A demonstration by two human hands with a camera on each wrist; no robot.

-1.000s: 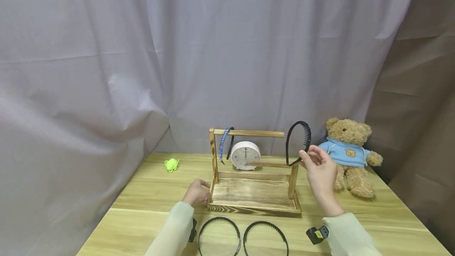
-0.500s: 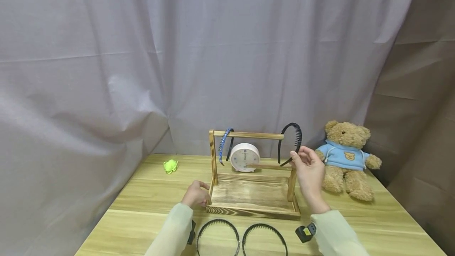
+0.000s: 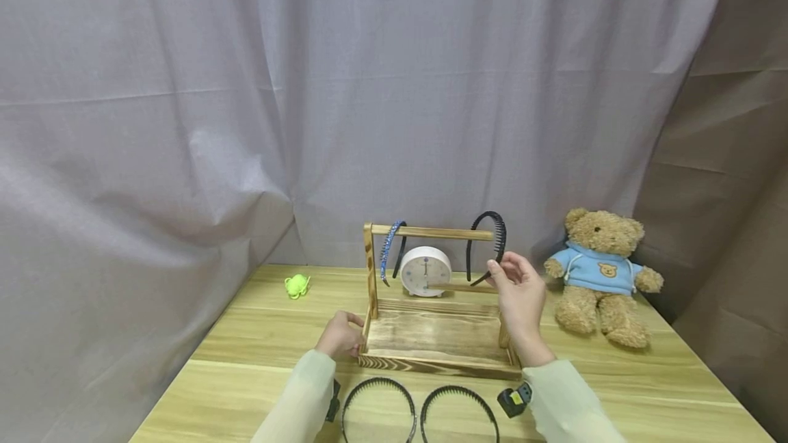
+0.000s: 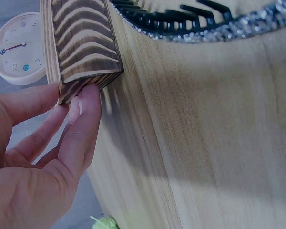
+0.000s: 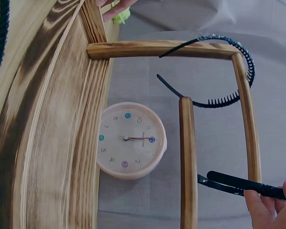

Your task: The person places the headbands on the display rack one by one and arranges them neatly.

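My right hand (image 3: 522, 296) pinches a black toothed headband (image 3: 503, 239) near its lower end, between thumb and fingers. The headband stands upright and loops around the free right end of the upper bar (image 3: 425, 232) of a wooden rack (image 3: 440, 364). With thumb and fingertips, my left hand (image 4: 52, 138) grips the corner of the rack's tray at the left side. A blue glittery headband (image 3: 386, 251) hangs at the left end of the upper bar. Two dark toothed headbands (image 3: 379, 381) lie side by side on the table in front of the rack, partly cut off by the frame.
A round white clock (image 3: 426, 271) stands behind the rack. To the right sits a teddy bear (image 3: 600, 272) in a blue hoodie. A small lime-green object (image 3: 297, 286) lies at the back left. Grey curtain (image 3: 394, 87) hangs behind the table.
My right hand has moved left with the black headband, from beyond the upper bar's free end to around it. The left hand has stayed at the tray's corner.
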